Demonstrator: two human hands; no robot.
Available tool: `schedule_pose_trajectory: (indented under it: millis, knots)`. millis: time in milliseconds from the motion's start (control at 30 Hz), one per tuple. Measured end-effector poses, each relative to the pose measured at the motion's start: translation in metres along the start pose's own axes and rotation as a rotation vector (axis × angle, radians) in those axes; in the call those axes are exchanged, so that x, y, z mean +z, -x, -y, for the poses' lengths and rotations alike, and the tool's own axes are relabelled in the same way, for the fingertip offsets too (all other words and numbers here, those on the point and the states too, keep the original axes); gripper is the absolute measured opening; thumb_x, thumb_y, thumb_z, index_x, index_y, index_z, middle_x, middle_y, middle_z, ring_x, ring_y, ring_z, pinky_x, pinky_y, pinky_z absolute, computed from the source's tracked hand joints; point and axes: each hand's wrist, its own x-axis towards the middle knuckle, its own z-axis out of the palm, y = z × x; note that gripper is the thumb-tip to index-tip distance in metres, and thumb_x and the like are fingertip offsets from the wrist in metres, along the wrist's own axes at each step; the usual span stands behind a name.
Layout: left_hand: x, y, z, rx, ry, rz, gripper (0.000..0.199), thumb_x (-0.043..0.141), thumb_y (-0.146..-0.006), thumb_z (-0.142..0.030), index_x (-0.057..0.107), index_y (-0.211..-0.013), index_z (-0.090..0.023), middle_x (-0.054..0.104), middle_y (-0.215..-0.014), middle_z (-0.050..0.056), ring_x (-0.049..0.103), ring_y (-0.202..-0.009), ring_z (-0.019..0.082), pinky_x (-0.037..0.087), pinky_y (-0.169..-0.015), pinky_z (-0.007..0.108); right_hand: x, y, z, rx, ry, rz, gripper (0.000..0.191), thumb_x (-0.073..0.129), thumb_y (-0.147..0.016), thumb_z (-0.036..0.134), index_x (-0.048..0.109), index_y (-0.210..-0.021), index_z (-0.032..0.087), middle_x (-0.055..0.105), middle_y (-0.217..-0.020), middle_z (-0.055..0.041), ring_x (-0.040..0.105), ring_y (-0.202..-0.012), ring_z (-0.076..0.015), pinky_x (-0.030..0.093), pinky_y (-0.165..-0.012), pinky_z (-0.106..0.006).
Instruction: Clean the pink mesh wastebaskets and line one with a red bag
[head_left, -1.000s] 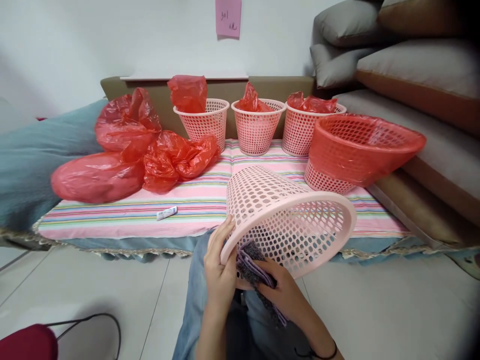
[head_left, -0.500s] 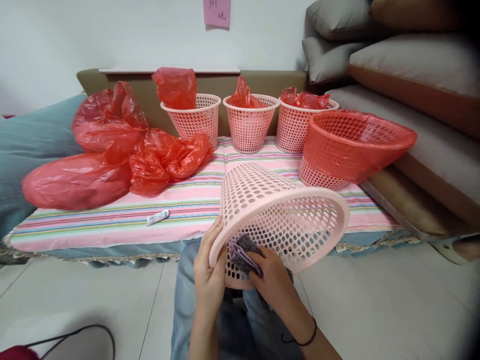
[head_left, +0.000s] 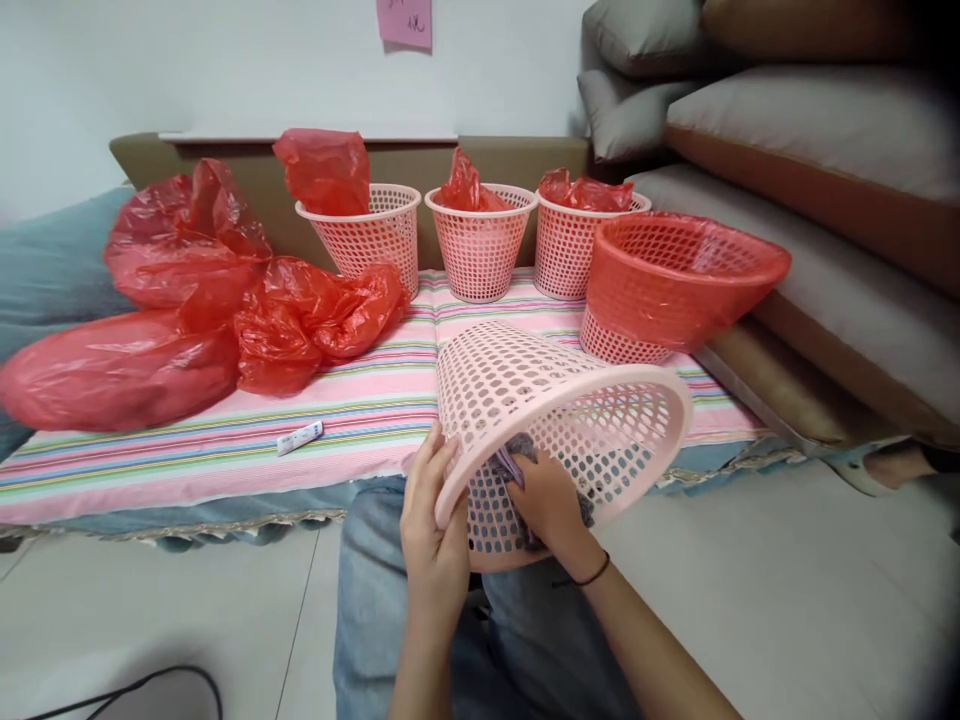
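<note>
A pink perforated basket lies tilted above my lap, its mouth turned toward me and to the right. My left hand grips the left side of its rim. Inside the mouth, my right hand is closed on a dark grey-purple cloth, which touches the inner wall. Part of the cloth is hidden behind the fingers.
Three pink baskets with red bags stand along the back of the striped cover. A red-lined basket stands at right beside stacked cushions. Red bags and a small white packet lie left.
My right hand and the cloth have moved deeper into the basket and slightly up. My left hand and the rim have shifted slightly right. The background has slid left in view.
</note>
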Motion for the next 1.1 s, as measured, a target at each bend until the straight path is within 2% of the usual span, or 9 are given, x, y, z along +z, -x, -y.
schedule_pose_trajectory:
  millis: [133, 200, 267, 367, 467, 600, 767, 1000, 1100]
  knots:
    - [-0.002, -0.002, -0.001, -0.018, -0.001, -0.040, 0.039, 0.057, -0.095, -0.021, 0.062, -0.132, -0.033, 0.062, -0.140, 0.002, 0.056, -0.132, 0.021, 0.043, -0.113, 0.036, -0.002, 0.013, 0.010, -0.290, -0.653, 0.214, 0.026, 0.053, -0.079, 0.013, 0.073, -0.095, 0.019, 0.071, -0.090, -0.0016, 0.062, -0.084, -0.0208, 0.047, -0.077, -0.030]
    - [-0.006, -0.004, -0.001, -0.060, -0.007, -0.076, 0.037, 0.060, -0.094, -0.025, 0.064, -0.130, -0.031, 0.067, -0.133, 0.003, 0.061, -0.126, 0.022, 0.046, -0.110, 0.036, -0.011, 0.005, 0.012, -0.354, -0.759, 0.192, 0.028, 0.054, -0.078, 0.013, 0.072, -0.099, 0.018, 0.072, -0.096, -0.0021, 0.063, -0.088, -0.0208, 0.048, -0.080, -0.030]
    - [-0.011, -0.006, -0.002, -0.102, -0.004, -0.100, 0.036, 0.063, -0.092, -0.028, 0.066, -0.128, -0.028, 0.070, -0.126, 0.005, 0.063, -0.123, 0.023, 0.048, -0.108, 0.035, -0.021, -0.015, 0.011, -0.355, -0.643, 0.073, 0.033, 0.055, -0.080, 0.014, 0.072, -0.108, 0.017, 0.071, -0.105, -0.0054, 0.063, -0.095, -0.0223, 0.047, -0.085, -0.032]
    - [-0.018, -0.007, -0.004, -0.141, 0.019, -0.123, 0.033, 0.066, -0.090, -0.032, 0.069, -0.123, -0.025, 0.073, -0.120, 0.005, 0.066, -0.117, 0.023, 0.050, -0.104, 0.034, -0.028, -0.054, 0.009, -0.268, -0.125, -0.155, 0.039, 0.053, -0.088, 0.017, 0.068, -0.124, 0.020, 0.064, -0.122, -0.0118, 0.057, -0.110, -0.0285, 0.042, -0.095, -0.039]
    - [-0.022, -0.006, -0.005, -0.167, 0.023, -0.115, 0.034, 0.068, -0.089, -0.034, 0.070, -0.122, -0.024, 0.073, -0.120, 0.006, 0.067, -0.115, 0.024, 0.051, -0.102, 0.035, -0.017, -0.085, 0.010, -0.224, 0.233, -0.119, 0.040, 0.049, -0.091, 0.017, 0.068, -0.125, 0.027, 0.058, -0.132, -0.0121, 0.052, -0.116, -0.0322, 0.039, -0.097, -0.045]
    - [-0.021, -0.004, -0.006, -0.118, -0.027, -0.071, 0.034, 0.064, -0.091, -0.032, 0.069, -0.124, -0.026, 0.072, -0.122, 0.006, 0.066, -0.118, 0.025, 0.050, -0.105, 0.037, 0.007, -0.094, 0.013, -0.245, 0.259, -0.026, 0.037, 0.048, -0.092, 0.015, 0.070, -0.121, 0.024, 0.060, -0.130, -0.0146, 0.053, -0.115, -0.0324, 0.038, -0.097, -0.045]
    - [-0.019, -0.003, -0.004, -0.111, -0.073, -0.184, 0.031, 0.066, -0.089, -0.032, 0.071, -0.119, -0.025, 0.074, -0.114, 0.005, 0.069, -0.110, 0.025, 0.053, -0.100, 0.037, 0.002, -0.059, 0.010, -0.330, 0.220, 0.042, 0.034, 0.055, -0.090, 0.021, 0.071, -0.120, 0.027, 0.064, -0.120, -0.0096, 0.058, -0.104, -0.0256, 0.041, -0.090, -0.035]
    - [-0.025, -0.005, -0.002, -0.181, -0.045, -0.191, 0.032, 0.068, -0.087, -0.034, 0.072, -0.117, -0.024, 0.074, -0.116, 0.005, 0.067, -0.113, 0.026, 0.051, -0.102, 0.037, -0.017, 0.062, -0.003, -0.381, -0.208, 0.187, 0.052, 0.063, -0.073, 0.014, 0.072, -0.120, 0.033, 0.065, -0.105, -0.0049, 0.060, -0.096, -0.0234, 0.044, -0.085, -0.034]
    - [-0.025, -0.010, -0.005, -0.167, -0.004, -0.181, 0.044, 0.069, -0.087, -0.033, 0.063, -0.130, -0.028, 0.067, -0.130, 0.005, 0.062, -0.122, 0.025, 0.048, -0.105, 0.035, -0.026, 0.090, -0.015, -0.392, -0.434, 0.337, 0.056, 0.061, -0.067, 0.009, 0.074, -0.116, 0.034, 0.063, -0.100, -0.0020, 0.061, -0.089, -0.0198, 0.046, -0.079, -0.029]
